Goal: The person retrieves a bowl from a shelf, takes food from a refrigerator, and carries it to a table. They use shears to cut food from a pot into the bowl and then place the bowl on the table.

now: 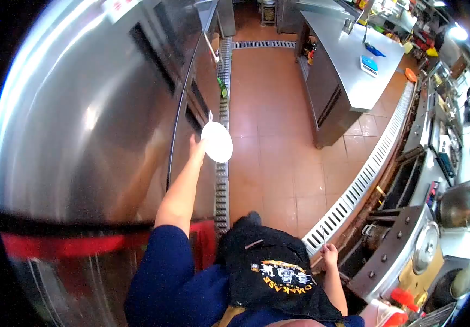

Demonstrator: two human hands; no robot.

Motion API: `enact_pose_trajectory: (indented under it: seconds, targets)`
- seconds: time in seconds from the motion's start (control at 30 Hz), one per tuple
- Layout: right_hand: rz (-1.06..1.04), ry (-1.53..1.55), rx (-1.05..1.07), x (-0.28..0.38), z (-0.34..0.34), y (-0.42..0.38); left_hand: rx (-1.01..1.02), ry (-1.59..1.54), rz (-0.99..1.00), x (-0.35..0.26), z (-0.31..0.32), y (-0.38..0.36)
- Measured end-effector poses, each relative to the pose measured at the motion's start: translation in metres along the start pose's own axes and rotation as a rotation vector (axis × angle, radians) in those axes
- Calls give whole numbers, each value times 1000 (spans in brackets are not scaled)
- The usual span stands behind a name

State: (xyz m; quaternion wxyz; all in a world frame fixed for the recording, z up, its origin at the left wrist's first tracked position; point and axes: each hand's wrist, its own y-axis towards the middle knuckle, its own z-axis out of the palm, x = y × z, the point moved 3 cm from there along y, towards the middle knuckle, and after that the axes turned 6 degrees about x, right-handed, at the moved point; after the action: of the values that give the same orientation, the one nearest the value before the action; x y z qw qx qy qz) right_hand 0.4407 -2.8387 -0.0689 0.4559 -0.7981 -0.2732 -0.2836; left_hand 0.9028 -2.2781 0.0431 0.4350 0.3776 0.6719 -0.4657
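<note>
My left hand (pixel 196 150) is stretched forward beside the steel cabinet front. Its fingers close on the edge of a round white plate (pixel 218 143), tilted so that its broad face shows. Low on the right, my right hand (pixel 330 254) is closed around a thin, light-coloured utensil (pixel 323 235), whose slim shaft points up and away from me over the floor drain. What kind of utensil it is, I cannot tell. A black apron (pixel 267 261) with printed lettering covers my front, between the two arms.
Steel cabinets (pixel 98 109) line the left. A steel worktable (pixel 344 60) with a blue-topped scale (pixel 369 65) stands ahead. Grated drains (pixel 355 191) edge the tiled floor (pixel 270 125). Along the right runs a cooking range (pixel 382 261) with a large pot (pixel 458 204) and a round lid (pixel 426 248).
</note>
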Motion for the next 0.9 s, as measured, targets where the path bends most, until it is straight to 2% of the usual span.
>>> enact_pose_trajectory:
  seconds: [0.07,0.1,0.17,0.3,0.33,0.37,0.4,0.43,0.47,0.5,0.57,0.6,0.63,0.67,0.7,0.73,0.77,0.8,0.83,0.9]
  targets:
    - [27,124,52,29,10,39,-27,117,-3,-18,6,45]
    - [12,183,61,44,10,67,-36,48,-40,-16,8,75]
    - [24,67,115,79,2,122,-69,-61,-125,11,4,143]
    - [-55,26,261,159,-2,254,-156,-207,-206,-52,35,157]
    - [-41,-74,288,183,-4,289,-238,-177,-219,-37,27,183]
    - [-99,-262,317,237,-11,311,-289,-267,-193,-32,27,197]
    - [-169,-265,331,252,-13,355,-380,-319,-195,-39,35,205]
    - [-217,-263,346,256,-16,382,-463,-355,-210,-45,41,203]
    - [-205,-413,376,302,-25,396,-497,-299,-228,-43,41,199]
    - [-289,-483,386,310,-31,426,-534,-261,-234,-44,44,201]
    - [-249,-305,476,342,-40,460,-568,-301,-221,-51,53,199]
    - [-251,-391,488,357,-47,472,-519,-338,-140,-41,53,199]
    - [-306,-520,506,369,-52,486,-533,-283,-190,-38,59,194]
    - [-245,-558,543,387,-50,498,-533,-280,-175,-23,66,190]
    - [-186,-603,577,401,-48,505,-479,-197,-186,-46,94,169]
    - [-145,-607,642,413,-48,507,-480,-152,-165,-20,104,159]
    - [-124,-606,700,429,-36,523,-494,-109,-239,-38,136,139]
    - [-155,-689,733,443,-22,536,-394,-189,-166,-28,157,121]
    - [-175,-781,774,446,-14,549,-316,-150,-228,-20,181,101]
    - [-384,-644,966,462,15,572,-253,8,-374,-11,227,50]
